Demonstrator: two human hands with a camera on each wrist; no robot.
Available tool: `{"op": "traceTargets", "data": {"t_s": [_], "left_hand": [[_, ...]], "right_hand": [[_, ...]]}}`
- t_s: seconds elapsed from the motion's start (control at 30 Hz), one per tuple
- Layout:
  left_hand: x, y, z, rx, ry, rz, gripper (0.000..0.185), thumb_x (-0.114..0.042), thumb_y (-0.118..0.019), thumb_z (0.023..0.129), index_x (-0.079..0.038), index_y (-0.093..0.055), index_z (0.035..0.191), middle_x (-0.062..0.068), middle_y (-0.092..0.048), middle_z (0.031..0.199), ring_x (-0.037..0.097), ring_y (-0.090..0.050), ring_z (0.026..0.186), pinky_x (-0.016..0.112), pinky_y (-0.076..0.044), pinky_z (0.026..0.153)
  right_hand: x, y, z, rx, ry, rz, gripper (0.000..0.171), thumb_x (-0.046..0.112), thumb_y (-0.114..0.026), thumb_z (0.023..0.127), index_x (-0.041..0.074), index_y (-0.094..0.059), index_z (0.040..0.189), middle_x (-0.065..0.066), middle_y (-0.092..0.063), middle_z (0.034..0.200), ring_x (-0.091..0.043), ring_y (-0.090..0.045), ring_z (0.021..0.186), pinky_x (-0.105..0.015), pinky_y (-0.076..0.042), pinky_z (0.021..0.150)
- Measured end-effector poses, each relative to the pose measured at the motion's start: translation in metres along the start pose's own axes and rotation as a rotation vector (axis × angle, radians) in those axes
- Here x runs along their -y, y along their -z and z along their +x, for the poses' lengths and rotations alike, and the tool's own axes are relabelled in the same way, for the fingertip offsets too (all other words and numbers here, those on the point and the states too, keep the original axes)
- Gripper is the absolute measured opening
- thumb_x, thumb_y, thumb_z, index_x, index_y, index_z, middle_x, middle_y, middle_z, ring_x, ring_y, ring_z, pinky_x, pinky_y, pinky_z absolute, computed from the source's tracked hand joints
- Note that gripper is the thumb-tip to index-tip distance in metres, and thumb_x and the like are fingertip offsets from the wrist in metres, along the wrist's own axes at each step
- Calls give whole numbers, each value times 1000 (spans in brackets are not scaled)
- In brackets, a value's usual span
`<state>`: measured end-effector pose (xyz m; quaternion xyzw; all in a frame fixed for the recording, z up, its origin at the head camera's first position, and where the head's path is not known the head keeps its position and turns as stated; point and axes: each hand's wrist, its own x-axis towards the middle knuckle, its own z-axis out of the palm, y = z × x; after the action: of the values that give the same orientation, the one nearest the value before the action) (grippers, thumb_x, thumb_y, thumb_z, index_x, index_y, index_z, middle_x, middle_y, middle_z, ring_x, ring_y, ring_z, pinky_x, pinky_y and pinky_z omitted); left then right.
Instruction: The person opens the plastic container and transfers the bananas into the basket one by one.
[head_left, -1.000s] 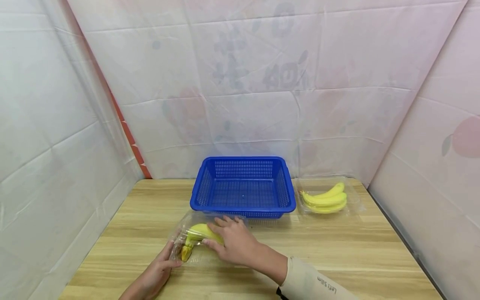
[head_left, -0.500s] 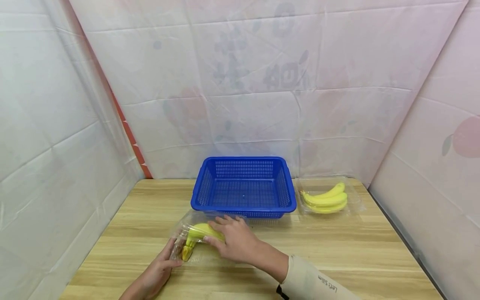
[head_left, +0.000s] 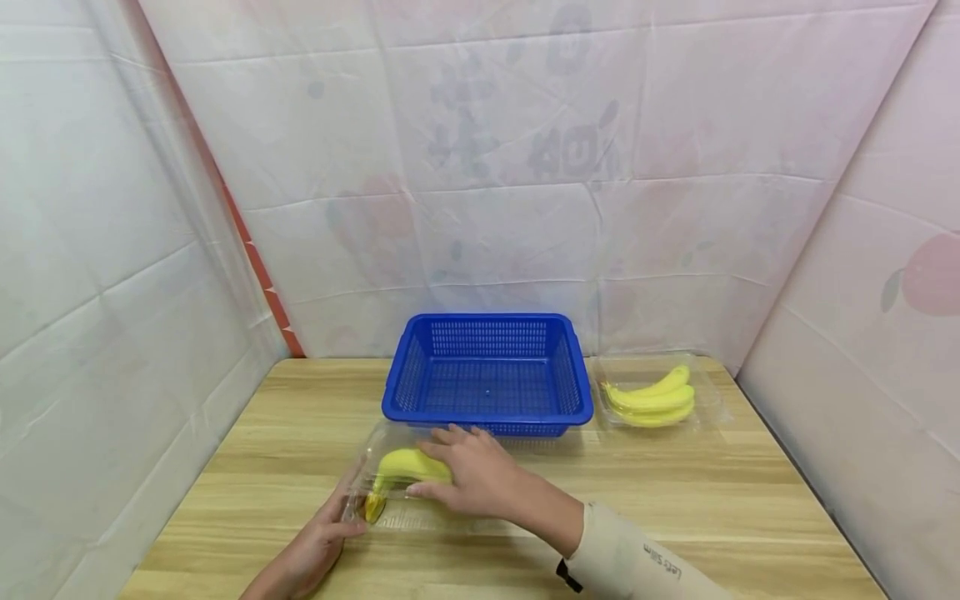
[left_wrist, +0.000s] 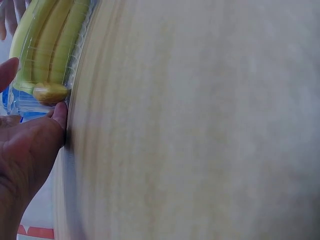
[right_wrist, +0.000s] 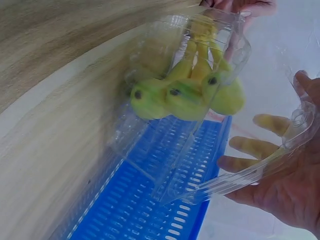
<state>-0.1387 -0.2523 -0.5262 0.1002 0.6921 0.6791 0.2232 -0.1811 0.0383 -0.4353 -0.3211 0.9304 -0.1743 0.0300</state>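
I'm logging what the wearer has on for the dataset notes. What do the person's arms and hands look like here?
Both hands are bare: no gloves or rings show. The right hand comes from a cream long sleeve with small dark lettering and a dark cuff edge. The left hand shows no sleeve in view.

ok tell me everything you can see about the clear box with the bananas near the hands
The clear plastic clamshell box looks thin, glossy and ribbed. It lies on the wooden table just in front of the blue basket, holding a yellow banana bunch. Its hinged lid is partly raised by the right hand; the left hand touches its stem end.
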Motion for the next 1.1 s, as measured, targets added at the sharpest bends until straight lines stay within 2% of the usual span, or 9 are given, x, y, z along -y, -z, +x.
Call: {"op": "traceTargets", "data": {"t_s": [0.07, 0.17, 0.47, 0.6, 0.67, 0.77, 0.9, 0.97, 1.1], "left_hand": [[1, 0, 0, 9, -9, 2, 100, -6, -56, 102, -28, 10, 173, 12, 27, 178, 39, 27, 161, 26, -8, 131], [1, 1, -1, 12, -9, 5, 99, -6, -57, 102, -28, 9, 173, 12, 24, 179, 39, 24, 161, 1, -23, 107], [3, 3, -2, 13, -19, -19, 100, -5, -57, 100, -23, 9, 173, 14, 25, 179, 41, 23, 160, -1, -24, 104], [3, 2, -2, 3, -19, -17, 101, -4, -58, 99, -22, 9, 173, 14, 24, 179, 41, 22, 160, -1, -24, 104], [3, 1, -2, 3, -17, -21, 101, -4, -57, 99, -21, 10, 173, 14, 24, 179, 41, 23, 161, 6, -20, 116], [2, -1, -1, -3, -6, -38, 99, -4, -56, 100, -20, 11, 173, 15, 27, 178, 42, 27, 161, 38, 1, 135], [0, -2, -1, -8, -14, -52, 98, -4, -55, 101, -18, 11, 172, 17, 28, 177, 45, 30, 161, 71, 24, 122], [0, -2, -2, 1, -18, -39, 99, -4, -54, 101, -19, 12, 172, 17, 27, 177, 44, 29, 161, 62, 19, 128], [0, 0, -2, 37, -13, -9, 101, -4, -54, 101, -27, 13, 172, 11, 30, 177, 39, 28, 161, 14, -8, 126]], "right_hand": [[-1, 0, -2, 12, 5, -16, 76, 77, -53, 99, 29, -55, 157, -8, -52, 166, -39, -48, 154, -66, -40, 123], [-2, 0, -4, 16, 15, -56, 79, 78, -58, 95, 29, -54, 158, -7, -51, 167, -38, -47, 155, -64, -40, 124], [-6, -3, -9, 23, 88, -217, 99, 86, -67, 81, 28, -50, 160, -7, -48, 168, -35, -48, 155, -61, -43, 123], [-7, -1, -12, 14, 113, -241, 91, 79, -68, 88, 28, -51, 160, -7, -49, 168, -34, -48, 155, -59, -45, 122], [-8, 2, -15, -9, 125, -228, 81, 73, -66, 94, 26, -53, 159, -7, -52, 166, -32, -50, 154, -58, -47, 121], [-9, 7, -18, -86, 157, -208, 70, 67, -63, 99, 24, -58, 154, -5, -60, 159, -30, -56, 149, -54, -51, 117], [-10, 13, -19, -211, 220, -218, 63, 66, -61, 101, 24, -65, 147, 0, -71, 145, -24, -67, 136, -50, -58, 109], [-11, 15, -20, -256, 252, -238, 61, 66, -62, 101, 23, -68, 144, 1, -74, 139, -21, -71, 130, -48, -60, 105], [-12, 20, -20, -328, 317, -286, 55, 62, -66, 100, 22, -73, 138, 4, -79, 129, -16, -75, 119, -41, -62, 100]]}}
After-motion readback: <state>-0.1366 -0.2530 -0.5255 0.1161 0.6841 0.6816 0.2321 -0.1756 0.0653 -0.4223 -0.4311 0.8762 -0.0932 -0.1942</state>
